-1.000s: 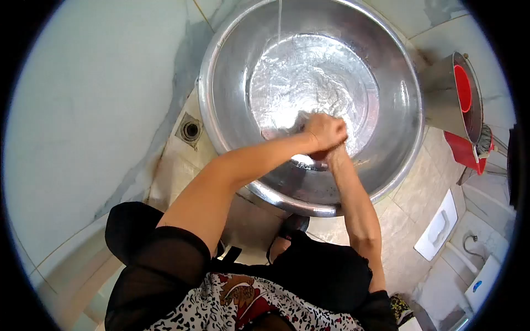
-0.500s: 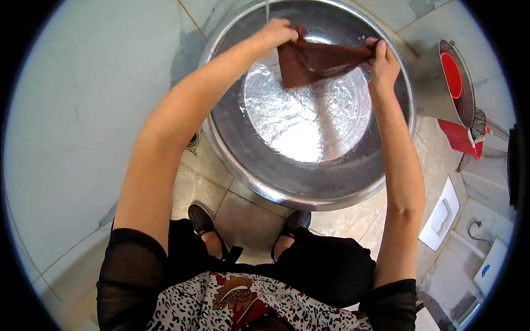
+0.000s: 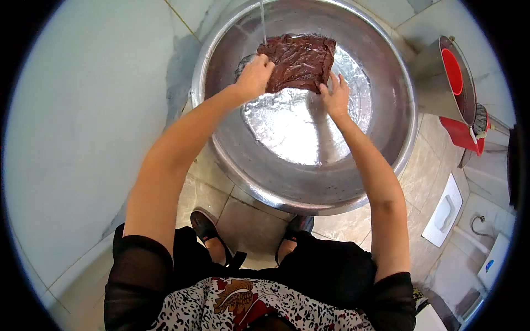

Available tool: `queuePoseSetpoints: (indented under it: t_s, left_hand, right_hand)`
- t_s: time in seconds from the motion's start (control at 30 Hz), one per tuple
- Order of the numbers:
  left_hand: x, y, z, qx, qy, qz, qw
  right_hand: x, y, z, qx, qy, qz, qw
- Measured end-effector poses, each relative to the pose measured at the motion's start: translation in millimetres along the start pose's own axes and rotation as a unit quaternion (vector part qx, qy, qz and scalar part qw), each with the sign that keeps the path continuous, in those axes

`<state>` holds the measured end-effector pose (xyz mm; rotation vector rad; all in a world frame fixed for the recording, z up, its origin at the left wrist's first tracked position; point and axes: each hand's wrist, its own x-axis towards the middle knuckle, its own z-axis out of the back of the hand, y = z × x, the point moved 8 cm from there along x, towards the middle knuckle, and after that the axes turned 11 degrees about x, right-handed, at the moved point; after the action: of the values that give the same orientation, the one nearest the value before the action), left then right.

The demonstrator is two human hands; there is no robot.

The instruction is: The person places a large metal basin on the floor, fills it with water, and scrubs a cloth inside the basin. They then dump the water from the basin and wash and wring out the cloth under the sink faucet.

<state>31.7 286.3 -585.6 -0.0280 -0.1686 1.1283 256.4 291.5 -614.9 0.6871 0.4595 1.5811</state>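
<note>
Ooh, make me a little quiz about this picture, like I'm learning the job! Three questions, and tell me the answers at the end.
1. Pick one: what colour is the cloth in the metal basin?
A) blue
B) brown
C) white

2. True or false: the left hand is nearer to the stream of water than the right hand is.

3. Fill in the missing word: the round thing in the mouth of the bucket beside the basin is coloured ____.

Key:
1. B
2. True
3. red
</note>
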Motion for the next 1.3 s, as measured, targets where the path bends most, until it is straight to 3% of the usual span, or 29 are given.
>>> queuePoseSetpoints:
  t_s: [0.03,0.1,0.13,0.17,0.23,0.3,0.33,0.37,0.43,0.47,0.53,0.57,0.6,0.63,0.67,0.7,0.73,0.77,0.8,0.9,1.0,1.07,1.13,1.17,1.27,1.3]
  left_hand:
    - [-0.5,-4.2,-5.4,-0.002,0.001,-0.001,1.000]
    - [-2.9,-17.5,-31.3,0.016,0.093,-0.027,0.995]
    - [-9.7,-21.2,-48.2,0.071,0.151,-0.032,0.986]
    - [-16.3,-33.1,-53.4,0.115,0.131,-0.095,0.980]
    - [-21.1,-42.8,-57.5,0.105,0.148,-0.172,0.968]
    - [-11.8,-16.2,-53.7,0.123,0.127,-0.077,0.981]
    - [-11.1,-3.9,-40.3,0.137,0.045,-0.024,0.989]
    - [-11.6,-6.2,-42.2,0.137,0.043,-0.024,0.989]
    - [-22.8,-15.5,-54.3,0.213,0.130,-0.030,0.968]
    - [-32.5,-35.5,-63.0,0.205,0.155,-0.101,0.961]
    - [-47.8,-56.2,-73.8,0.127,0.177,-0.145,0.965]
    - [-54.6,-61.1,-74.7,0.069,0.216,-0.145,0.963]
    - [-59.6,-61.6,-65.4,0.069,0.218,-0.144,0.963]
    - [-66.8,-60.8,-60.6,0.029,0.291,-0.137,0.946]
    - [-73.0,-60.7,-53.7,-0.010,0.360,-0.130,0.924]
    - [-73.8,-57.9,-42.5,-0.010,0.359,-0.130,0.924]
    - [-83.6,-61.0,-36.5,-0.059,0.406,-0.169,0.896]
    - [-91.2,-65.5,-30.0,-0.107,0.450,-0.206,0.862]
    - [-91.2,-69.0,-15.4,-0.099,0.470,-0.240,0.844]
    - [-65.8,-48.9,4.4,-0.178,0.477,-0.235,0.828]
    - [-7.3,0.9,17.0,-0.120,0.387,-0.112,0.907]
    - [12.6,18.9,14.9,-0.086,0.358,-0.062,0.928]
    - [35.4,33.1,36.9,0.106,0.142,0.013,0.984]
    - [35.9,26.8,32.1,0.105,0.143,0.015,0.984]
    - [40.9,-7.9,16.3,0.079,0.153,-0.008,0.985]
    - [44.3,-14.1,6.6,0.046,0.151,0.006,0.987]
  right_hand:
    - [-4.0,3.9,-6.6,-0.001,0.015,0.004,1.000]
    - [-13.0,7.4,-11.9,-0.004,0.029,0.010,1.000]
    - [-21.1,10.9,-27.0,-0.075,0.106,0.049,0.990]
    - [-33.1,12.3,-42.6,-0.143,0.182,0.088,0.969]
    - [-36.9,16.1,-45.6,-0.173,0.177,0.139,0.959]
    - [-25.0,5.7,-38.7,-0.202,0.209,0.136,0.947]
    - [-19.6,4.4,-26.2,-0.206,0.153,0.120,0.959]
    - [-20.8,5.8,-25.2,-0.208,0.150,0.121,0.959]
    - [-31.9,16.2,-21.2,-0.111,0.133,0.088,0.981]
    - [-46.7,33.1,-22.9,-0.085,0.130,0.151,0.976]
    - [-77.2,30.0,-45.1,-0.061,0.259,0.141,0.954]
    - [-82.7,32.4,-41.5,-0.058,0.259,0.141,0.954]
    - [-92.4,20.2,-46.2,-0.058,0.337,0.086,0.936]
    - [-102.6,6.1,-47.3,-0.058,0.411,0.031,0.909]
    - [-103.5,-0.2,-35.3,-0.059,0.410,0.031,0.910]
    - [-110.9,-7.0,-27.5,0.038,0.468,-0.017,0.883]
    - [-114.9,5.3,-18.3,0.134,0.518,-0.064,0.842]
    - [-119.8,-0.8,-5.3,0.139,0.587,-0.199,0.773]
    - [-117.3,5.7,7.0,0.174,0.607,-0.216,0.745]
    - [-70.3,28.9,40.0,0.235,0.597,-0.202,0.740]
    - [7.5,28.1,63.7,0.258,0.399,-0.194,0.858]
    - [42.7,24.9,67.1,0.413,0.261,-0.183,0.853]
    - [60.4,9.7,74.2,0.385,0.120,-0.173,0.899]
    - [63.0,-7.4,67.1,0.360,0.070,-0.182,0.912]
    - [29.1,-43.1,24.4,0.294,0.060,-0.334,0.893]
    - [14.9,-42.2,13.0,0.289,0.063,-0.344,0.891]
